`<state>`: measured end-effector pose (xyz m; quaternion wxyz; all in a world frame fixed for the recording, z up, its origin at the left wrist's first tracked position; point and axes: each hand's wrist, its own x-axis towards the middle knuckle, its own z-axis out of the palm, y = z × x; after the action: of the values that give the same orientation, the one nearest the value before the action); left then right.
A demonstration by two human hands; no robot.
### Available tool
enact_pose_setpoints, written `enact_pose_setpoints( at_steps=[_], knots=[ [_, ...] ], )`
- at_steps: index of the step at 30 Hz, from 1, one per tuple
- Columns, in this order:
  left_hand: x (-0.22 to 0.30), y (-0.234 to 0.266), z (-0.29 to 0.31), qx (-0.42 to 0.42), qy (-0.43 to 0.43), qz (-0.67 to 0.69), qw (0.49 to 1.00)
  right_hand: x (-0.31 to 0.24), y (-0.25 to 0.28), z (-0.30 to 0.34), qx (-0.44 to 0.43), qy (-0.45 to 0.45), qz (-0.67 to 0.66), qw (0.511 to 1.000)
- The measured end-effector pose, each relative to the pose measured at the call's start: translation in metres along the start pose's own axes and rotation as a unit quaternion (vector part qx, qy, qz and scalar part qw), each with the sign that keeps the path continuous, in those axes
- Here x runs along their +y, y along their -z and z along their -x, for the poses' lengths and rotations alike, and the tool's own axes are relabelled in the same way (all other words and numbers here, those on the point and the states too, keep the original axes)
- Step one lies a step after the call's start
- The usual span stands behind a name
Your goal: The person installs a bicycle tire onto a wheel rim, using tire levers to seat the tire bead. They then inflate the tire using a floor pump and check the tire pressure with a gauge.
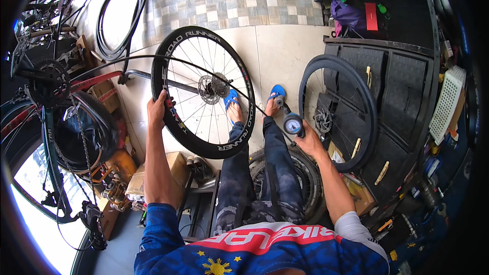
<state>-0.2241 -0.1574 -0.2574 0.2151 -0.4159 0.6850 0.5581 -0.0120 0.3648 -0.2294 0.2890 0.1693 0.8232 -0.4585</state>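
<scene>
A bicycle wheel [230,145] with a deep black rim, white lettering, a cassette and a disc rotor [208,89] hangs tilted in front of me. My left hand [158,109] is closed around the left side of its rim. My right hand [309,141] grips the handle of a tyre inflator with a round dial gauge [293,125], held to the right of the wheel. A thin black hose [196,64] arcs across the wheel toward the inflator. Whether the hose touches the wheel, I cannot tell. Palm and some fingers of both hands are hidden.
Another wheel [304,84] leans against black cabinets [405,89] at right. More tyres [313,175] lie behind my legs. Bicycles [48,122] crowd the left, beside cardboard boxes [175,165]. A coiled hose [102,35] rests on the tiled floor at far left. A metal stand arm [175,84] extends behind the held wheel.
</scene>
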Motion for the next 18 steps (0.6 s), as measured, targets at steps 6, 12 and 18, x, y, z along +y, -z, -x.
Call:
enact_pose_setpoints(
  at_steps=[6,12,18],
  knots=[
    [0.050,-0.045,0.005,-0.014,-0.010,-0.003,1.000,-0.004,-0.004,0.005,-0.028,-0.009,0.017,0.999],
    [0.084,-0.088,0.008,-0.022,-0.022,-0.008,0.999,0.007,-0.012,0.017,-0.033,-0.035,0.036,0.998],
    [0.090,-0.084,0.003,-0.021,-0.030,-0.042,0.998,0.024,-0.012,0.023,-0.022,-0.050,0.051,0.997]
  ],
)
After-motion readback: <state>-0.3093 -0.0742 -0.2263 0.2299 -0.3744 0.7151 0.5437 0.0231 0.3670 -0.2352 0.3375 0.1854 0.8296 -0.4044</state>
